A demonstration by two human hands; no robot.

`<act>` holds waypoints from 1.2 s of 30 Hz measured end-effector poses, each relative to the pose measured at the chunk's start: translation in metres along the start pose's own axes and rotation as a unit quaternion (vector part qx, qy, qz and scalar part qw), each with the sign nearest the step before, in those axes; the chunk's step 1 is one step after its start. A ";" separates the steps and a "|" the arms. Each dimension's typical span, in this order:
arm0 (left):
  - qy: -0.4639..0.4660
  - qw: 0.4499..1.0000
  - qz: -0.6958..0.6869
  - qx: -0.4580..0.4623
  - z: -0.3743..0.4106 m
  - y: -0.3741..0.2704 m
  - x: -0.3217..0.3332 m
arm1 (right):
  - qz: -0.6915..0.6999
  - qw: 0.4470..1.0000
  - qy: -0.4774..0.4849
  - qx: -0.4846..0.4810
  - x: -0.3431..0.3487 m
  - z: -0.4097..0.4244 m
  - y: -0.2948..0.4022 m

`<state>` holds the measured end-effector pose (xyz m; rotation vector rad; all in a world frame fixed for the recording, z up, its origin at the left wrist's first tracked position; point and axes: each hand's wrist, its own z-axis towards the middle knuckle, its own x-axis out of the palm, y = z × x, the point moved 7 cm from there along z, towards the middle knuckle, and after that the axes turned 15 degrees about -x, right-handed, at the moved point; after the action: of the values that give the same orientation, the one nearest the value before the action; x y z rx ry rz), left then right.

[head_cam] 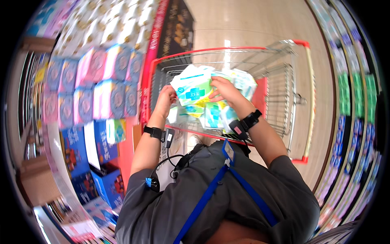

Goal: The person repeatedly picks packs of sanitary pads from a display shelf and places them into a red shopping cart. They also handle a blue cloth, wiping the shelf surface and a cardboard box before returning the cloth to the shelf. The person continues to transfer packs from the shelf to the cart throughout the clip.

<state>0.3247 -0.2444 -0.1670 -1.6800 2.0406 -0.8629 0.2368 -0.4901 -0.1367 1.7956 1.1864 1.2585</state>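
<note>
A white, green and yellow soft plastic pack [191, 87], printed with a blue-green cross, is held up over a shopping cart. My left hand [166, 98] grips its left edge with thumb and fingers. At the right edge, my right hand [227, 90] has its thumb on top and its other fingers spread along the side. Several similar packs [213, 114] lie loosely heaped beneath it in the wire cart [278, 100]. More white and pale green packs [245, 79] sit just beyond my right hand. The held pack hides part of the heap.
Left of the cart stands a display of pink and blue packs [100, 67], with blue boxes [103, 143] nearer me. Shelves of green and blue goods [344, 94] run along the right. The cart's red-cornered handle [311, 100] is on the right. A cable [166, 158] hangs by my left arm.
</note>
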 end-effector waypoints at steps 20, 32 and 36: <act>-0.335 0.912 -0.207 0.118 -0.340 0.183 -0.359 | -0.210 0.877 0.429 0.046 0.497 -0.044 -0.150; -0.298 0.919 -0.212 0.148 -0.323 0.257 -0.429 | -0.339 0.853 0.396 0.006 0.582 -0.029 -0.254; -0.245 0.931 -0.218 0.160 -0.322 0.228 -0.423 | -0.299 0.885 0.357 0.030 0.582 -0.029 -0.248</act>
<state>0.0505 0.2628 -0.1192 -1.9392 1.1534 -0.7522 0.2107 0.1432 -0.1289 0.8413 1.9962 1.5248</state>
